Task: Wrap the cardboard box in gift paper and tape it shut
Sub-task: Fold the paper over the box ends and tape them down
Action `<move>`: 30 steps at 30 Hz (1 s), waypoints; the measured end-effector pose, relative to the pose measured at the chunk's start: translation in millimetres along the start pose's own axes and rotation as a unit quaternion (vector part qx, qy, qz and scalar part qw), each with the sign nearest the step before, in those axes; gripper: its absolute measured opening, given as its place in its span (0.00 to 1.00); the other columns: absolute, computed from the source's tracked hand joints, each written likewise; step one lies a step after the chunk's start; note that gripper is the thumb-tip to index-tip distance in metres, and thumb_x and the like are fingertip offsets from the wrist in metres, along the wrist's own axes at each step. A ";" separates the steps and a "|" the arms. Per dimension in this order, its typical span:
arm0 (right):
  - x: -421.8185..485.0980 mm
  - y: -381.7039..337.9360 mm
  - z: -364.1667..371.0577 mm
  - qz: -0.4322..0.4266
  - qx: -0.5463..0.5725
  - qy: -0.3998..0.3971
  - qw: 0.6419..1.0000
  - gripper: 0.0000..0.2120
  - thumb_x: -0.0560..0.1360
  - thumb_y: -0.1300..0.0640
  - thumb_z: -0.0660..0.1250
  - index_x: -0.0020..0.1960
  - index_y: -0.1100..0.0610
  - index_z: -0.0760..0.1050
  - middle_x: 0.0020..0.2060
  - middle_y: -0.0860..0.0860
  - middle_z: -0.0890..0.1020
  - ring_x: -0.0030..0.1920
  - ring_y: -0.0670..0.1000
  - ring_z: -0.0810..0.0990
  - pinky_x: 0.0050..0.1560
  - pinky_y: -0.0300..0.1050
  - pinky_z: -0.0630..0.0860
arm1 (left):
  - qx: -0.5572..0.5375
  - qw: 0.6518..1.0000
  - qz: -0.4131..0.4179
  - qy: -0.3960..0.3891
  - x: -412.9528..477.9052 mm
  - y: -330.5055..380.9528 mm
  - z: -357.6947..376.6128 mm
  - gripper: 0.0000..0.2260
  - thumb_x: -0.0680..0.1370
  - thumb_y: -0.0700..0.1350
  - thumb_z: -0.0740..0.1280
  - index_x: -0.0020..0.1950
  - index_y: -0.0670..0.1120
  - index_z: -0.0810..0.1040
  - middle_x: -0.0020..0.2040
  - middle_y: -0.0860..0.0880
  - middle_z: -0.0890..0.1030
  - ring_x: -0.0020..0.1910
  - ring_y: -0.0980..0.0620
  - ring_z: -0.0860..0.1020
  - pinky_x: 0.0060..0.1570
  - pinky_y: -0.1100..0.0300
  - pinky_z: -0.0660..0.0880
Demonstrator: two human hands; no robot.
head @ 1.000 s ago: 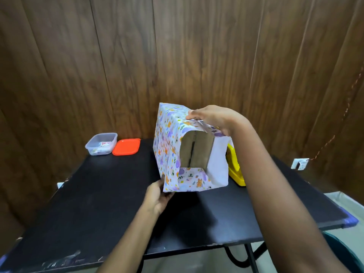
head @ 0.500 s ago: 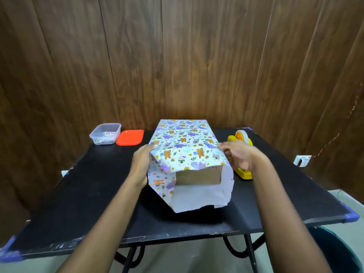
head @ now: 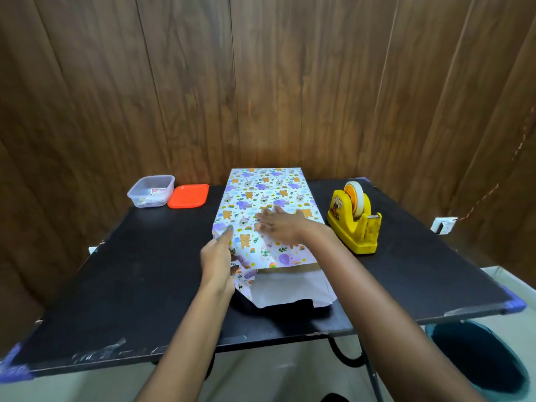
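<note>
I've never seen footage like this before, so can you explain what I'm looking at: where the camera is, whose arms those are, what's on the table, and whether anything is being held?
There is no machine here. The camera sits on a person's head, looking forward and down, so the two arms are their own. The right hand lies flat on top of the box in gift paper. The left hand presses against its left side. Neither hand grips anything. At the near end, a white paper flap lies open on the black table. A yellow tape dispenser stands to the right. A clear tub and an orange lid sit at the far left.
</note>
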State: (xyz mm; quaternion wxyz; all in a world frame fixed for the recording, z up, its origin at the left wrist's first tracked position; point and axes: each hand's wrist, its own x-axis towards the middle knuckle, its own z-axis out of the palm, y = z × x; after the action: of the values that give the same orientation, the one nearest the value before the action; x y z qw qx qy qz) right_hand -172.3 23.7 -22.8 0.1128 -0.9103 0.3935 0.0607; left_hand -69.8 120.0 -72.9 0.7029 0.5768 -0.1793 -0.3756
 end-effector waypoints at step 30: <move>17.3 43.5 3.7 0.125 0.077 0.015 0.989 0.27 0.82 0.43 0.44 0.78 0.49 0.42 0.77 0.48 0.40 0.76 0.54 0.37 0.72 0.62 0.41 | 0.767 0.591 0.180 -0.173 77.9 36.5 20.8 0.28 0.82 0.58 0.43 0.77 0.44 0.41 0.78 0.49 0.41 0.76 0.53 0.41 0.74 0.51 0.41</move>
State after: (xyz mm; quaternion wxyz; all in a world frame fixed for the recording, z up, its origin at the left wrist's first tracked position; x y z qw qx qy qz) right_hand -192.3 -16.5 -36.8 0.1681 -0.8434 0.5095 0.0298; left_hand -21.4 50.6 -46.9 0.0103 0.7827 -0.6196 -0.0578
